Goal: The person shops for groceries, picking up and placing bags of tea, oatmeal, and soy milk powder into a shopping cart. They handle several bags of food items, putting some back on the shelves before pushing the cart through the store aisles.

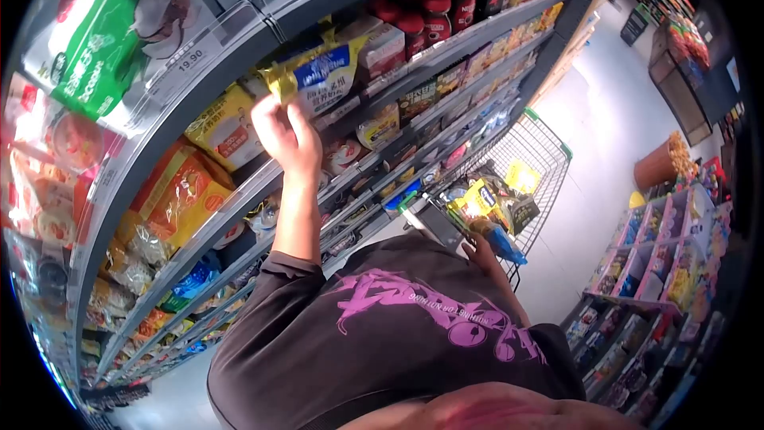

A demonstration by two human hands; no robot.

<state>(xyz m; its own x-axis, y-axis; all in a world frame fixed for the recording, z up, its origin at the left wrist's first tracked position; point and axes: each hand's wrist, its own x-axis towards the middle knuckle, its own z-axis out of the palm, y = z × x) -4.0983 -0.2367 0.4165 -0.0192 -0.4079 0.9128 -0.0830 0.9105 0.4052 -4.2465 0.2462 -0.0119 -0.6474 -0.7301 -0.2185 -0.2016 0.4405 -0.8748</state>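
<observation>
My left hand (288, 137) is raised to a shelf, its fingers closed in a pinch on the yellow edge of a bag of milk powder (325, 73) with a blue label and a white lower part. The bag leans at an angle by the shelf front. Lower down, my right hand (479, 255) is curled at the near side of a shopping cart (549, 161), at its handle; its fingers are partly in shadow. Just beyond that hand, a blue packet (506, 245) and several yellow and dark packages (482, 201) lie in the cart.
Beside my left hand, a yellow bag (227, 127) and an orange bag (181, 195) stand on the shelf. Red-lidded jars (437, 20) are farther along. A green bag (99, 48) hangs above a price tag. Across the aisle floor (593, 111) stands a pink display rack (649, 243).
</observation>
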